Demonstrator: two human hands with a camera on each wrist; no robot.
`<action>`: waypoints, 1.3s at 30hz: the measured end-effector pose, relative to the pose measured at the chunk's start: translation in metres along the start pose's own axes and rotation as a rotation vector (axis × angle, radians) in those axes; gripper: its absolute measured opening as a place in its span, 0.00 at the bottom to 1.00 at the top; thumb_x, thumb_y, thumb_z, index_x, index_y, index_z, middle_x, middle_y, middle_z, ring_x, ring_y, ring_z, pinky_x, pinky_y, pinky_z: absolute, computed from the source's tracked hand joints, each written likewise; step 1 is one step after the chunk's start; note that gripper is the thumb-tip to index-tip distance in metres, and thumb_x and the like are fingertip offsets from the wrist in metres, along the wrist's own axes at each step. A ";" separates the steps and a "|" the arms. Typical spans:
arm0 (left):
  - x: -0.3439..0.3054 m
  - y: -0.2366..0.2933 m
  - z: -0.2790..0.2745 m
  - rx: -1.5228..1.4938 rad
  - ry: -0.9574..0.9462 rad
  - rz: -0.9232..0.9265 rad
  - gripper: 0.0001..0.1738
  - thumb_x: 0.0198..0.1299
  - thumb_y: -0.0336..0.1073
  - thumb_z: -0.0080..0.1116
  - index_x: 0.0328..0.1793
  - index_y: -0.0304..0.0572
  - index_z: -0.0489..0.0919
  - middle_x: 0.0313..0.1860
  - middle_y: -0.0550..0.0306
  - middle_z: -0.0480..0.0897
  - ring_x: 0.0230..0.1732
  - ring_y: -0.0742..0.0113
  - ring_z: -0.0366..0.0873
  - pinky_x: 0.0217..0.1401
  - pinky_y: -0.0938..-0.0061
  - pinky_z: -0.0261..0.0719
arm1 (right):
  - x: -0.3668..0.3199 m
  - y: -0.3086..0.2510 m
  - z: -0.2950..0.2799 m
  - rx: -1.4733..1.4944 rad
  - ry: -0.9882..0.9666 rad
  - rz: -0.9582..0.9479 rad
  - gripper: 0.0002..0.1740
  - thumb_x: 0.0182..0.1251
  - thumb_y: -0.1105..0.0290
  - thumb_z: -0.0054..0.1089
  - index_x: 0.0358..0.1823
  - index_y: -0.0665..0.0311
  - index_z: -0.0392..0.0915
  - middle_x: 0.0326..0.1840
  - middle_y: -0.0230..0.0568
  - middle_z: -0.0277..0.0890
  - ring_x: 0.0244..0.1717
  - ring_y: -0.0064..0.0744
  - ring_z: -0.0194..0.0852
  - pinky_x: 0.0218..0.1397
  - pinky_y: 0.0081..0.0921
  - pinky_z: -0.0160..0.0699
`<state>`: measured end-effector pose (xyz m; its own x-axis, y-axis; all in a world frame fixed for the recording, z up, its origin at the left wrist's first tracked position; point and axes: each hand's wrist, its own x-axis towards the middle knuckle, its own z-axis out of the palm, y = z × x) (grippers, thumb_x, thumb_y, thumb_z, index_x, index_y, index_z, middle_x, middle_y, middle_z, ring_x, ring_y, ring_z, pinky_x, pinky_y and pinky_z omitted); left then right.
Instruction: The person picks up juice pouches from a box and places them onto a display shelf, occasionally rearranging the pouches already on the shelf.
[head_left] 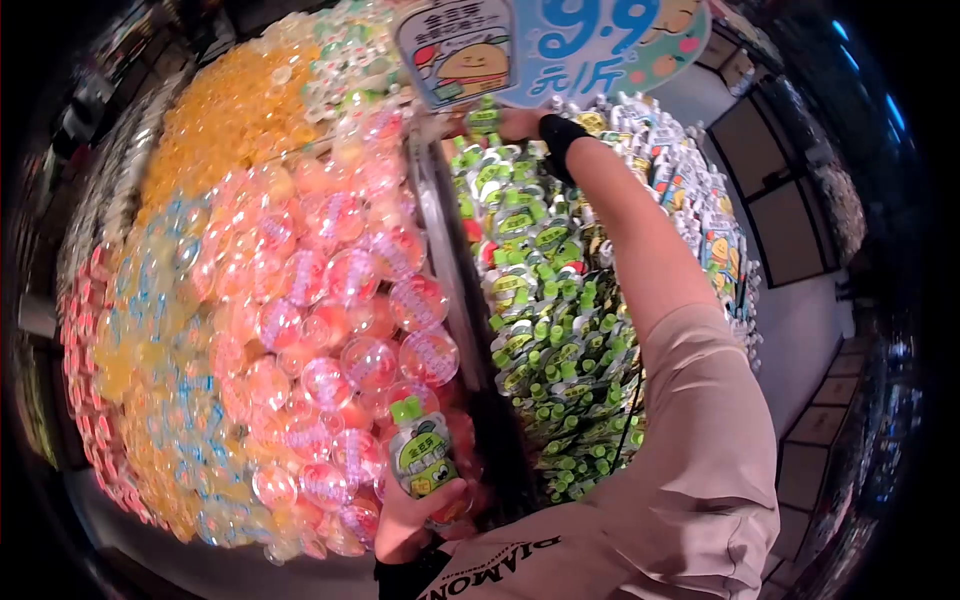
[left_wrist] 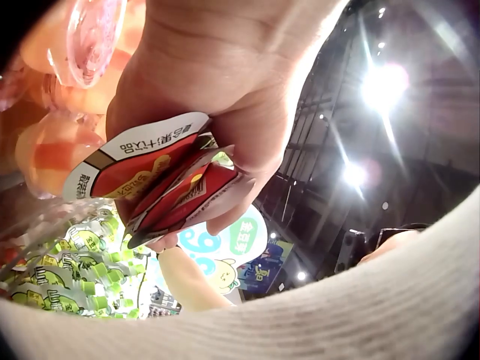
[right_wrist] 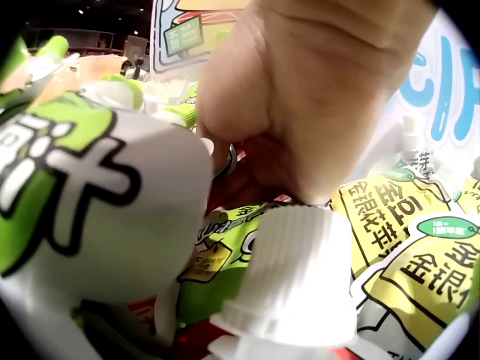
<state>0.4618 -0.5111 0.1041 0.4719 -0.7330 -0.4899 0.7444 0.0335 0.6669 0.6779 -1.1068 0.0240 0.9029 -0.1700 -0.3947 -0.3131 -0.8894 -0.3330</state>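
Note:
Low in the head view, my left hand (head_left: 405, 520) grips a green-capped drink pouch (head_left: 427, 460), its printed front facing up. The left wrist view shows that hand (left_wrist: 217, 112) with fingers and thumb round several stacked pouches (left_wrist: 176, 184) with red backs. My right arm stretches to the far end of the green-capped pile (head_left: 550, 240); the right hand (head_left: 518, 124) pinches a green-capped pouch (head_left: 483, 122) there, below the price sign. In the right wrist view, the right hand's (right_wrist: 300, 97) fingertips are mostly hidden, above a green pouch (right_wrist: 225, 255) and beside a white cap (right_wrist: 289, 270).
Pink round packs (head_left: 325, 300) fill the left side, with orange packs (head_left: 220, 110) behind. A dark divider (head_left: 465, 330) separates them from the pouches. White-capped pouches (head_left: 715, 240) lie right of the forearm. The large price sign (head_left: 560, 50) stands at the back.

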 end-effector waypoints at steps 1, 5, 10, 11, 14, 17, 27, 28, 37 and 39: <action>0.000 -0.008 -0.010 -0.001 0.004 -0.032 0.32 0.50 0.20 0.69 0.63 0.33 0.71 0.44 0.50 0.82 0.42 0.62 0.84 0.42 0.73 0.84 | -0.030 -0.023 -0.010 -0.186 0.135 -0.172 0.25 0.66 0.56 0.49 0.56 0.64 0.79 0.56 0.51 0.81 0.57 0.43 0.80 0.58 0.40 0.76; 0.002 -0.001 -0.019 0.008 -0.076 -0.108 0.33 0.50 0.22 0.66 0.65 0.35 0.69 0.48 0.49 0.78 0.43 0.56 0.82 0.44 0.62 0.86 | -0.016 -0.006 0.010 0.137 0.384 0.026 0.30 0.58 0.45 0.66 0.51 0.63 0.81 0.40 0.47 0.86 0.43 0.43 0.84 0.50 0.39 0.79; 0.012 0.008 0.009 0.005 -0.012 -0.129 0.32 0.51 0.22 0.66 0.65 0.34 0.69 0.47 0.49 0.79 0.43 0.57 0.82 0.43 0.64 0.86 | -0.009 0.000 -0.001 -0.029 0.135 0.065 0.20 0.57 0.53 0.68 0.39 0.63 0.84 0.38 0.41 0.84 0.37 0.42 0.81 0.40 0.42 0.75; 0.013 0.008 0.011 0.008 -0.010 -0.132 0.32 0.51 0.22 0.66 0.65 0.34 0.69 0.47 0.49 0.79 0.43 0.57 0.82 0.43 0.64 0.86 | -0.025 -0.007 -0.008 0.065 0.064 0.083 0.20 0.58 0.53 0.67 0.40 0.64 0.84 0.38 0.40 0.84 0.37 0.40 0.81 0.41 0.42 0.75; 0.011 0.009 0.012 0.012 -0.009 -0.150 0.31 0.51 0.22 0.65 0.64 0.34 0.69 0.47 0.49 0.79 0.43 0.57 0.82 0.43 0.65 0.85 | -0.026 -0.014 -0.012 0.103 -0.285 0.129 0.21 0.65 0.53 0.61 0.44 0.66 0.82 0.37 0.37 0.84 0.36 0.35 0.79 0.46 0.38 0.76; 0.014 0.009 0.016 0.010 -0.001 -0.145 0.31 0.52 0.21 0.65 0.64 0.33 0.70 0.46 0.49 0.79 0.43 0.57 0.82 0.42 0.66 0.85 | -0.012 -0.006 -0.011 0.114 -0.357 0.205 0.21 0.66 0.52 0.61 0.46 0.65 0.83 0.42 0.34 0.83 0.39 0.33 0.78 0.48 0.38 0.75; 0.007 0.011 0.016 -0.026 0.014 -0.130 0.29 0.53 0.21 0.64 0.63 0.32 0.70 0.45 0.49 0.80 0.42 0.59 0.83 0.41 0.69 0.84 | -0.024 -0.036 -0.015 0.471 -0.138 0.095 0.13 0.62 0.60 0.60 0.26 0.61 0.81 0.30 0.33 0.80 0.29 0.28 0.71 0.36 0.36 0.67; 0.005 0.012 0.014 -0.035 0.015 -0.124 0.28 0.53 0.21 0.64 0.63 0.32 0.70 0.45 0.49 0.80 0.42 0.59 0.83 0.41 0.69 0.84 | -0.019 -0.035 -0.011 0.432 -0.069 0.091 0.14 0.63 0.59 0.60 0.26 0.61 0.82 0.31 0.34 0.80 0.32 0.30 0.73 0.38 0.36 0.69; -0.001 0.006 0.005 -0.105 -0.018 -0.026 0.28 0.54 0.21 0.64 0.63 0.32 0.70 0.45 0.50 0.80 0.43 0.61 0.83 0.42 0.70 0.84 | 0.019 -0.008 0.015 0.104 0.126 -0.091 0.16 0.63 0.50 0.65 0.40 0.52 0.90 0.44 0.33 0.85 0.43 0.31 0.78 0.51 0.34 0.75; -0.001 0.006 0.005 -0.105 -0.002 -0.031 0.29 0.54 0.20 0.64 0.64 0.33 0.70 0.45 0.51 0.80 0.43 0.61 0.83 0.43 0.70 0.84 | 0.004 -0.025 0.006 0.047 0.068 -0.022 0.11 0.66 0.59 0.60 0.37 0.51 0.90 0.46 0.31 0.86 0.49 0.28 0.78 0.56 0.29 0.72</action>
<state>0.4633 -0.5137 0.1116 0.4469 -0.7361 -0.5084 0.8040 0.0813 0.5890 0.6871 -1.0825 0.0253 0.9272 -0.1804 -0.3283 -0.3048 -0.8727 -0.3813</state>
